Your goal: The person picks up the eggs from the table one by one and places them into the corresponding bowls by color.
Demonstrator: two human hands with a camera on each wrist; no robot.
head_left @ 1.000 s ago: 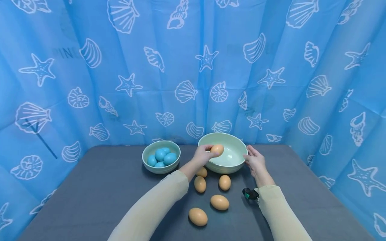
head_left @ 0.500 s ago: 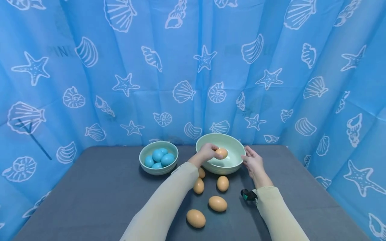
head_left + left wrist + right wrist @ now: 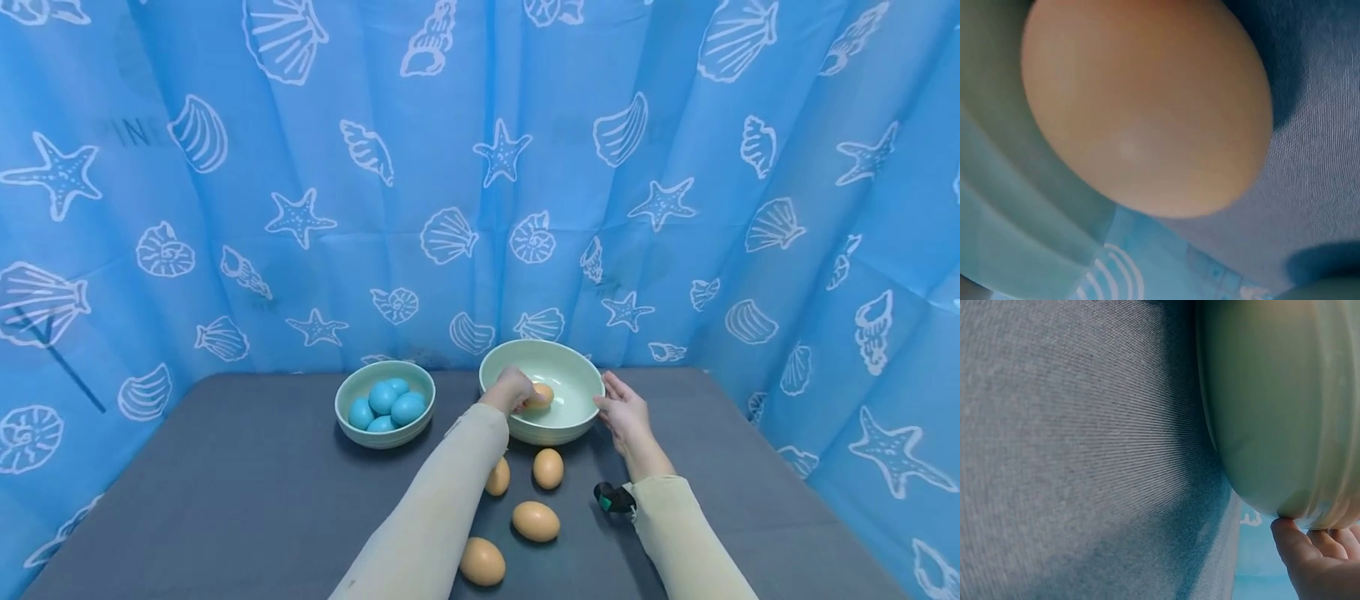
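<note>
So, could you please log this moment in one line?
left hand: holds light-brown oval egg inside larger round pale-green bowl | right hand: touches bowl's outer side

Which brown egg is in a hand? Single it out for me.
The brown egg pinched by the left hand, seen against the inside of the larger green bowl; the other visible brown eggs lie on the gray table.

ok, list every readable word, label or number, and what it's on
"PIN", faint, on the curtain; letters after it unreadable.
Faint marks right of that: too blurred.
Green patch on black strap: too small to tell.
Eggs, large bowl, small bowl: none seen.
</note>
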